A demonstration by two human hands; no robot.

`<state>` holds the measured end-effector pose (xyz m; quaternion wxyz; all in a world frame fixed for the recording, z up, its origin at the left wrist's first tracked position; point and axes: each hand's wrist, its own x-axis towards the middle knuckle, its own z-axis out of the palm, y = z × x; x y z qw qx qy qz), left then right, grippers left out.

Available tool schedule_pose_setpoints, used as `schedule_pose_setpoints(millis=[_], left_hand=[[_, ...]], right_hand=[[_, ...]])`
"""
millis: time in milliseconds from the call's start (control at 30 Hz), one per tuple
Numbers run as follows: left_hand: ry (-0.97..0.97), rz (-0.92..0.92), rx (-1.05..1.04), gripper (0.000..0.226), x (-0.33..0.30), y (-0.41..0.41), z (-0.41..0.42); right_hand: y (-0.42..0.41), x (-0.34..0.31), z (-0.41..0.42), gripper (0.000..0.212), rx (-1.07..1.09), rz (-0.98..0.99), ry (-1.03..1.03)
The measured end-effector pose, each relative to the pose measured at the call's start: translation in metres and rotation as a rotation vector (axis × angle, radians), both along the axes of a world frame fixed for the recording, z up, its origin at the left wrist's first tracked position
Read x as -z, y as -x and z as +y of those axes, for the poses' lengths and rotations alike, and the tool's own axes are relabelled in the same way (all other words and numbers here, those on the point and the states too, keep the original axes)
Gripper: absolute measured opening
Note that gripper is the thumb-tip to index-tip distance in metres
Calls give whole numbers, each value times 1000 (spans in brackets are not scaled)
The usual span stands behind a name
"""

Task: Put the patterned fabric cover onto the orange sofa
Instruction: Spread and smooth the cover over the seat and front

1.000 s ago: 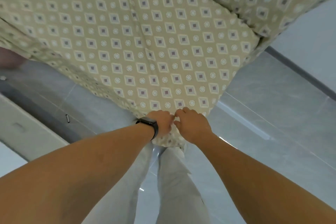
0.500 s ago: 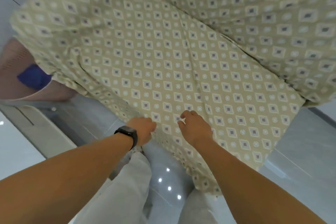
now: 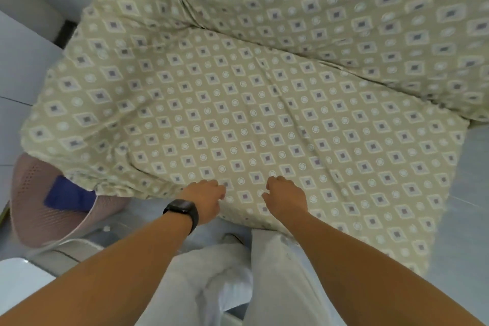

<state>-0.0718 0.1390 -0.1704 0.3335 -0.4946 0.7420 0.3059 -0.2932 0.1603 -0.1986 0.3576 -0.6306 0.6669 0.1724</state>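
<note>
Under both hands: patterned cover (image 3: 264,114); left hand (image 3: 205,200), right hand (image 3: 285,198) grasping its near edge.

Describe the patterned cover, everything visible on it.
The patterned cover is beige woven-looking cloth printed with dark-centred diamonds and small circles. It lies spread over a bulky form, hiding it completely, with creases and a deep fold running across the top. Its near edge hangs toward the floor. The left hand and right hand rest on it near that edge.
</note>
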Motion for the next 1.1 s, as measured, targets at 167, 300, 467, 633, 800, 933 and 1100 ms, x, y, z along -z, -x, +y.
schedule_pose_setpoints(millis=[167, 300, 467, 633, 800, 933, 1100], left_hand=[[-14, -28, 121, 29, 34, -23, -23], [-38, 5, 323, 29, 84, -29, -34], [45, 40, 532, 38, 152, -54, -54], [64, 69, 832, 36, 179, -66, -64], [85, 41, 952, 32, 178, -65, -63], [7, 45, 971, 26, 174, -67, -68], [-53, 167, 832, 26, 168, -80, -69]], right_hand=[[-45, 41, 2, 22, -9, 23, -58], [-70, 77, 13, 36, 63, 73, -125], [-99, 130, 12, 62, -1, 174, -79], [-119, 139, 22, 53, -69, 240, -32], [-124, 136, 26, 53, -65, 245, -72], [-127, 134, 30, 45, -84, 180, -98], [-129, 131, 33, 43, -38, 110, -116]])
